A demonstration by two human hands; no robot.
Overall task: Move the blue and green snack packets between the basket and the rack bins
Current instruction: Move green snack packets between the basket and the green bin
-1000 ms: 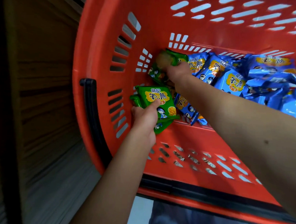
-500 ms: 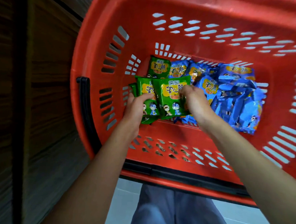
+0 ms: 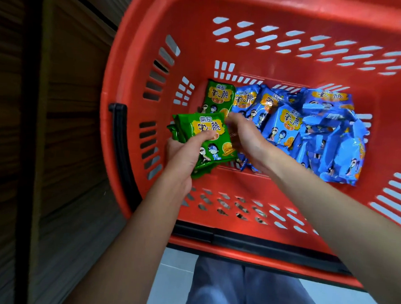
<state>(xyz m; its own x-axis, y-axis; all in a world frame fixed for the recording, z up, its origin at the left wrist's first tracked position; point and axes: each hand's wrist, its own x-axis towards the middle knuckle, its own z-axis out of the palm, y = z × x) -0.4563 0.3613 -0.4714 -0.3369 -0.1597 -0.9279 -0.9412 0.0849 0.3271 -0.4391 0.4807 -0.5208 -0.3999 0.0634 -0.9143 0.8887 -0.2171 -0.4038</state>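
Note:
A red plastic basket (image 3: 281, 44) holds the snack packets. My left hand (image 3: 183, 158) grips a stack of green packets (image 3: 211, 135) near the basket's left wall, thumb pressed on the top one. My right hand (image 3: 246, 140) sits just right of the stack, its blurred fingers loosely curled by the top packet's upper corner and holding nothing I can make out. One more green packet (image 3: 218, 97) lies flat at the back left of the basket floor. A heap of blue packets (image 3: 325, 135) fills the floor's right half.
A dark wooden panel (image 3: 67, 145) stands close along the basket's left side. The basket's black handle (image 3: 123, 152) folds against its left rim. Below the near rim are my grey trousers (image 3: 245, 291) and pale floor tiles (image 3: 174, 278).
My right hand picked a green packet from the back of the basket and laid it on the stack in my left hand. My left thumb now pins it, and the right hand has let go.

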